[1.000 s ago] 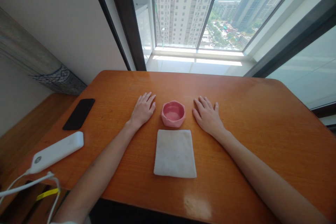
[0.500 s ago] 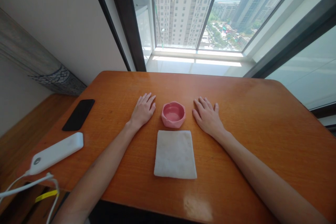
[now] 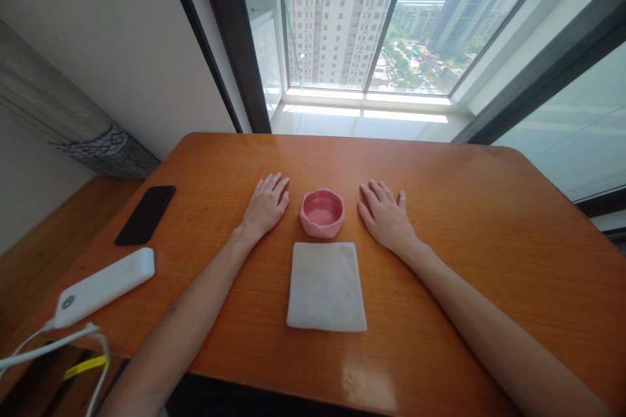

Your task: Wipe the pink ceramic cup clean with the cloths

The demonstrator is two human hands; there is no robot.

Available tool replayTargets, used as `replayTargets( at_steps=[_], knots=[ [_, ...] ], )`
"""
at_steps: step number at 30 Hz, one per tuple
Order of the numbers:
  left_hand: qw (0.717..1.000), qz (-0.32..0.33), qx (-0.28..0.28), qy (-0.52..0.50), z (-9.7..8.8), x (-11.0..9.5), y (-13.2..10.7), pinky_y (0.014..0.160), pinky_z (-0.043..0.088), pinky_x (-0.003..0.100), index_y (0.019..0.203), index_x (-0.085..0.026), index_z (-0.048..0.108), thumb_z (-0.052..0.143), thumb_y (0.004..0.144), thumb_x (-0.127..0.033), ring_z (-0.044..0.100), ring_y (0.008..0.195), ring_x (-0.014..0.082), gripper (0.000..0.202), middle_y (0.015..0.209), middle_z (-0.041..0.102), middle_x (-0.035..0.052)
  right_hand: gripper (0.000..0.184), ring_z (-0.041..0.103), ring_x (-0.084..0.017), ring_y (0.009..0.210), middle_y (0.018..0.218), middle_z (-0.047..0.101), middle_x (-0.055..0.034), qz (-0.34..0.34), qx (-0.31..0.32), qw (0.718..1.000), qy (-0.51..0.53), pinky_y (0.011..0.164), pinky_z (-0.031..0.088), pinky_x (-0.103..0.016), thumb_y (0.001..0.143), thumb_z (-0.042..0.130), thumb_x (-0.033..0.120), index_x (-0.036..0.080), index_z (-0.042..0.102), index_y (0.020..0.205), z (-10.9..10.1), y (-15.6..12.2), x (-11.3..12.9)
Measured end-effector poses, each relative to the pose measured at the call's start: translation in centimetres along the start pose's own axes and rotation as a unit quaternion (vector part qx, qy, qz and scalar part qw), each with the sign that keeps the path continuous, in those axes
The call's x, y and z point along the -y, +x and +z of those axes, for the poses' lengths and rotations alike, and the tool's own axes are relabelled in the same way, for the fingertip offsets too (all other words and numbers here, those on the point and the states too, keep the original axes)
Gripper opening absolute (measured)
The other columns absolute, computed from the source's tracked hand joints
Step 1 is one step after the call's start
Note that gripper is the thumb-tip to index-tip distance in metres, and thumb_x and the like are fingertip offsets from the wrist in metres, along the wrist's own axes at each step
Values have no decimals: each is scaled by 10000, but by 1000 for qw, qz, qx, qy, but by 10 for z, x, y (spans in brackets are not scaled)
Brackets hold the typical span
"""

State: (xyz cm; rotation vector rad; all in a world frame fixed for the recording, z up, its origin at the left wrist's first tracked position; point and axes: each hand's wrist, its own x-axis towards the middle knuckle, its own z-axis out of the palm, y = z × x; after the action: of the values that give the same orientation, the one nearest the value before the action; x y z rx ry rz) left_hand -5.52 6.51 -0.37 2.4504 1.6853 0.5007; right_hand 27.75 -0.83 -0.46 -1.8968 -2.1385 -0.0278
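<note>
A pink faceted bowl (image 3: 321,228) stands upright on the wooden table between my two hands. Just in front of it, on my side, lies a folded white cloth (image 3: 326,288), flat and roughly square. My left hand (image 3: 267,203) rests palm down on the tabletop to the left of the bowl, fingers stretched out, holding nothing. On the bowl's other side my right hand (image 3: 386,214) also lies flat with its fingers spread and nothing in it. Neither hand touches the bowl or the cloth.
On the table's left side lie a black phone (image 3: 145,215) and a white power bank (image 3: 105,287) with a white cable (image 3: 53,345) running off the edge. Beyond the far edge of the table (image 3: 469,182) is a window (image 3: 342,32). A curtain (image 3: 73,104) hangs at left.
</note>
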Motion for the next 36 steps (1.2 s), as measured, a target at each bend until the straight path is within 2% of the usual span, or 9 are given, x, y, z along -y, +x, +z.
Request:
replayTargets(
  at_steps=[10,13,15,17,21,25,30,33,36],
  knots=[
    [1000,0,2,2,0,0,-1,1411,321,559,1593,-163,590,406,1125,-341,437,1666,345,533,1750,509,142,544,421,-446,1633,1725,513,-222,3,-10,999,42,1270,236,-863,1157,345,392,163,550,1606,-7,1,2],
    [1000,-1,4,1,0,1,0,1415,307,551,1601,-145,582,402,1129,-351,426,1670,357,546,1762,490,146,547,489,-359,1606,1713,534,-192,-55,-27,987,147,1331,339,-683,1169,341,396,177,525,1635,-20,-3,11],
    [1000,0,3,0,1,1,0,1415,306,553,1602,-147,582,398,1129,-354,427,1669,358,547,1762,490,145,548,480,-295,1623,1772,460,-166,-116,-12,971,207,1331,407,-546,1176,367,422,217,491,1669,-28,-9,22],
    [1000,2,0,-1,1,1,0,1412,313,562,1594,-156,588,398,1127,-354,438,1664,354,541,1757,498,142,564,448,-305,1648,1805,407,-159,-155,11,963,219,1315,434,-531,1147,494,500,256,513,1655,-33,-16,34],
    [1000,3,-5,-6,1,1,0,1407,324,575,1586,-178,592,405,1121,-355,445,1661,344,532,1751,510,135,579,548,-380,1560,1637,611,-181,-149,16,965,213,1248,497,-584,956,818,562,253,676,1425,-29,-21,54],
    [1000,3,-7,1,2,2,1,1408,323,564,1581,-173,597,403,1120,-351,447,1659,344,531,1748,514,136,313,685,-325,1395,1521,702,-126,-110,-15,957,267,1145,579,-487,956,824,489,269,703,1143,-26,-18,58],
    [1000,6,-2,5,2,4,1,1409,320,551,1589,-160,589,403,1121,-353,439,1663,345,539,1753,504,142,387,759,-318,1108,1209,788,-104,-27,-123,957,260,986,607,-447,944,781,632,273,673,1042,-39,-19,28],
    [1000,9,-4,0,2,4,1,1403,328,569,1589,-167,587,404,1122,-355,446,1659,344,536,1747,512,143,474,758,-315,973,1072,797,-80,79,-181,957,214,911,600,-445,892,768,724,272,690,1014,-50,-29,-14],
    [1000,9,-8,0,2,4,0,1402,329,575,1586,-160,591,409,1119,-352,452,1654,347,536,1743,516,149,559,769,-346,953,1063,815,-107,169,-204,951,161,885,591,-468,830,767,782,259,727,1024,-59,-44,-66]
  ],
)
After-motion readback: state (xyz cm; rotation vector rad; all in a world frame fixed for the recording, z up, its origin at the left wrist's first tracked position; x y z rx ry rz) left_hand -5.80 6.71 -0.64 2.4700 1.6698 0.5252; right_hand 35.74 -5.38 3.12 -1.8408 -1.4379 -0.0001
